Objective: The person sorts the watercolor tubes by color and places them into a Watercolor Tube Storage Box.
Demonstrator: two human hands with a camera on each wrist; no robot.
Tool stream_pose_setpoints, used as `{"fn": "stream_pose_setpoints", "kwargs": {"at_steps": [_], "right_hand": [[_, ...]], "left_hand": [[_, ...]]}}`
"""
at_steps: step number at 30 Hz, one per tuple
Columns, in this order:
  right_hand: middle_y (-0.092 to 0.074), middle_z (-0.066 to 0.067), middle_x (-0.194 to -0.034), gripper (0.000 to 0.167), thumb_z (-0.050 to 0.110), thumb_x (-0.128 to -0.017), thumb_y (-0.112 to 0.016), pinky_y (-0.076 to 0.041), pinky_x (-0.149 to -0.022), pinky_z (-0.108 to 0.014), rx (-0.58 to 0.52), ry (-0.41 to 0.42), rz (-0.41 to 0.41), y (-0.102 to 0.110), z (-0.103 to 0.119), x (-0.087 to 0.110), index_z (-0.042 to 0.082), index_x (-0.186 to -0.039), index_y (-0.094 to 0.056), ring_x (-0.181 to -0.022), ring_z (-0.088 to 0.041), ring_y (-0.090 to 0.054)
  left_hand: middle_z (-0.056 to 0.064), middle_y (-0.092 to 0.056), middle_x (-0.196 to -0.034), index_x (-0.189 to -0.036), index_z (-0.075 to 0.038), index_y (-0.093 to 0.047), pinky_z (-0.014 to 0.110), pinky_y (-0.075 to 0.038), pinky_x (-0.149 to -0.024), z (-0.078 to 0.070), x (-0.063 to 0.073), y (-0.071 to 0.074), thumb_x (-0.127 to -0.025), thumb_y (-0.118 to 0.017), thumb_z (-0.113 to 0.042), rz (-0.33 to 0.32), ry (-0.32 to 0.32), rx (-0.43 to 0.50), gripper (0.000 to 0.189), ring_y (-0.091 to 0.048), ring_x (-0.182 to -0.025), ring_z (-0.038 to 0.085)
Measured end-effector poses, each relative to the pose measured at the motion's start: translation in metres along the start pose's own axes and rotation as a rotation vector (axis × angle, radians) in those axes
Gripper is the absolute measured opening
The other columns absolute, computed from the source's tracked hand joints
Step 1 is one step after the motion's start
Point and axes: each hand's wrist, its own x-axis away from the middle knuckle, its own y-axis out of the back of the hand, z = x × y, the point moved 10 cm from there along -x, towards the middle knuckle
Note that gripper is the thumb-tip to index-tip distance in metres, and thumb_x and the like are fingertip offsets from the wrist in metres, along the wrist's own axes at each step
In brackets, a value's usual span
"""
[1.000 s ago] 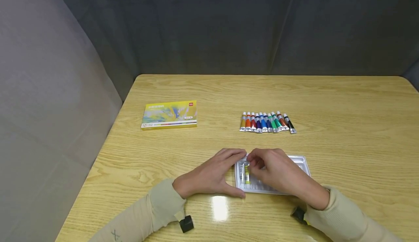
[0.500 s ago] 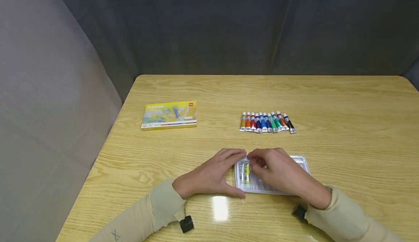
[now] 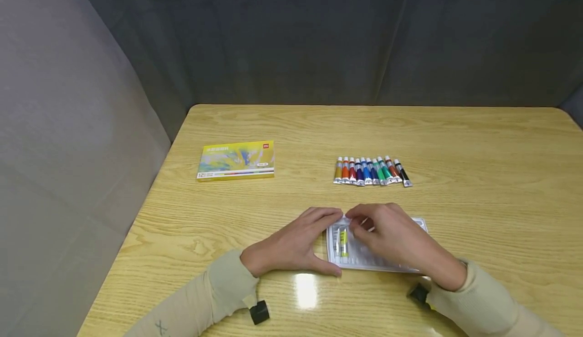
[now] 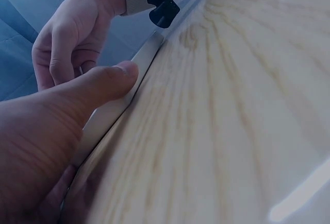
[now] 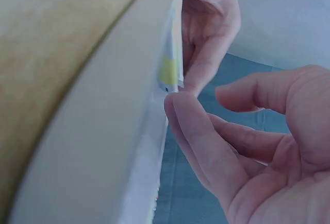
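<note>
My left hand holds the left end of a white plastic paint tray, with its thumb at the near corner and fingertips at the far corner. In the left wrist view the thumb presses against the tray's side wall. A white paint tube and a yellow paint tube lie side by side in the tray's leftmost slots. Over the tray, just right of these tubes, is my right hand. The right wrist view shows its thumb and fingers apart, fingertips close to the yellow tube's end. It hides much of the tray.
Beyond the tray, several paint tubes lie in a row, ochre at the left through black at the right. A yellow paint box lies flat at the back left of the wooden table. Dark cloth hangs behind.
The yellow tube, partly covered by my right fingers before, now shows uncovered in its slot. My right hand has eased slightly right, its thumb and fingers parted. My left hand stays put.
</note>
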Motion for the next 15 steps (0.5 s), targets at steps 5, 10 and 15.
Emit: {"fn": "stream_pose_setpoints", "kwargs": {"at_steps": [5,10,15], "right_hand": [[-0.08,-0.002,-0.097,0.021,0.014,-0.095,-0.069,-0.059,-0.068,-0.022,-0.01,0.02,-0.01,0.01,0.0,0.0,0.009,-0.113,-0.078,-0.082,-0.007,-0.072],[-0.08,0.001,-0.098,0.016,0.014,-0.095,-0.071,-0.058,-0.068,-0.019,-0.029,0.07,-0.03,0.02,0.001,0.0,0.012,-0.108,-0.079,-0.08,-0.007,-0.072],[-0.08,-0.001,-0.103,0.016,0.014,-0.095,-0.072,-0.06,-0.07,-0.022,-0.024,0.09,-0.026,0.027,0.001,-0.005,0.011,-0.109,-0.079,-0.083,-0.008,-0.072]], "left_hand": [[-0.001,-0.035,-0.168,-0.164,-0.015,-0.029,0.035,-0.036,-0.128,0.0,0.001,0.001,-0.079,-0.08,-0.066,-0.009,0.0,-0.001,0.112,-0.034,-0.154,0.015],[-0.001,-0.034,-0.168,-0.164,-0.014,-0.029,0.035,-0.036,-0.128,0.0,0.0,-0.001,-0.079,-0.08,-0.066,0.008,0.006,-0.004,0.112,-0.035,-0.154,0.015],[-0.001,-0.034,-0.169,-0.164,-0.014,-0.03,0.035,-0.036,-0.127,0.001,-0.001,-0.001,-0.079,-0.08,-0.067,0.015,0.013,-0.007,0.112,-0.035,-0.154,0.016]]}}
